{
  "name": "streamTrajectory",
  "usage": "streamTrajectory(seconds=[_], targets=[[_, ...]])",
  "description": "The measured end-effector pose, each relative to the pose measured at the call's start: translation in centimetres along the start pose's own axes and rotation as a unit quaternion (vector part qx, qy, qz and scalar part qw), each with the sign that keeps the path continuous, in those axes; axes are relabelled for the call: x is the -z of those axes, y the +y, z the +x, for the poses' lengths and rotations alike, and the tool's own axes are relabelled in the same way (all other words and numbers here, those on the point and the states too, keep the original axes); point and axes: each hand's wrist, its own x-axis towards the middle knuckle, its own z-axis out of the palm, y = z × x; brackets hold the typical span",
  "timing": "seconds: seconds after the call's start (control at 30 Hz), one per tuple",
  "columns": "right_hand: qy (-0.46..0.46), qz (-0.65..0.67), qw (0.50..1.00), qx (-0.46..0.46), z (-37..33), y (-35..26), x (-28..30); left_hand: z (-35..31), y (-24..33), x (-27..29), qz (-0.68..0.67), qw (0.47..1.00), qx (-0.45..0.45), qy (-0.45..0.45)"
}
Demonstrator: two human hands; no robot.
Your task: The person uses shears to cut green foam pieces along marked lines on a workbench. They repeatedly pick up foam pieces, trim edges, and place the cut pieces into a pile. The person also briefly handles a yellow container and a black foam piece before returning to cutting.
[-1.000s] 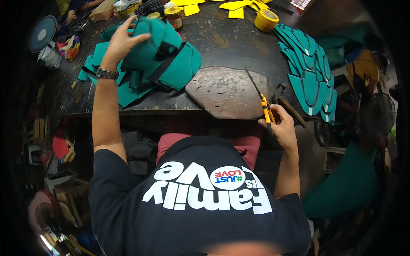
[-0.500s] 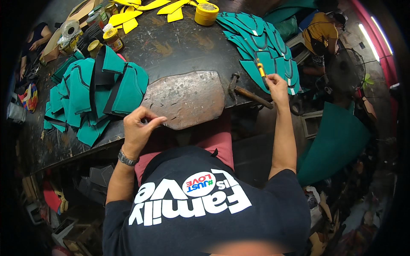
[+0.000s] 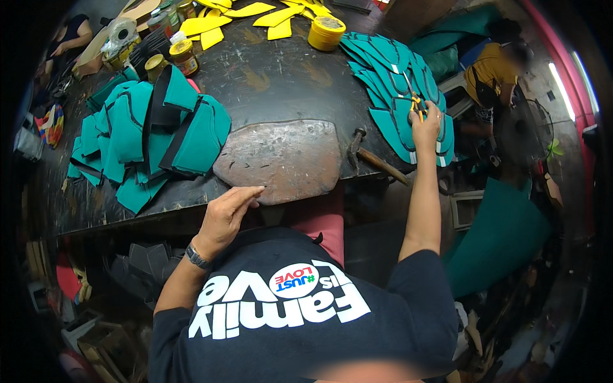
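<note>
Two hands in view, both the wearer's. L hand point(image 3: 225, 214) rests at the near edge of the dark worktable point(image 3: 281, 83), fingers held loosely together and extended, tips touching the front rim of the worn metal-looking slab point(image 3: 281, 159); holds nothing. R hand point(image 3: 426, 124) reaches well out to the right, closed around small yellow-handled scissors point(image 3: 416, 105), held over the fanned row of teal cut pieces point(image 3: 396, 89); can't tell whether the blades are open. Hammer point(image 3: 370, 156) lies just right of slab, handle overhanging table edge. Folded teal stack w/ black straps point(image 3: 153, 134) sits left of slab, untouched. Yellow pot point(image 3: 325, 32) and yellow cut shapes point(image 3: 217, 22) at far side. Risks, judged: scissor tips could snag or nick a teal piece; R arm is at full stretch, so control looks weak; hammer could be knocked off by the forearm.
</note>
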Motion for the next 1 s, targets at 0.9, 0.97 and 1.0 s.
streamTrajectory(seconds=[0.9, 0.97, 1.0], targets=[[-0.083, 0.045, 0.994, 0.048, -6.1, -3.8, 0.3, 3.5, 5.3, 4.1, -0.137, 0.977, -0.064, -0.151], [-0.110, -0.031, 0.992, 0.048, -6.1, -4.0, -1.0, 3.1, 8.9, 5.1, -0.116, 0.964, -0.213, -0.108], [-0.138, -0.085, 0.987, 0.017, -5.8, -4.4, -1.3, 2.8, 10.6, 5.7, -0.094, 0.951, -0.282, -0.086]])
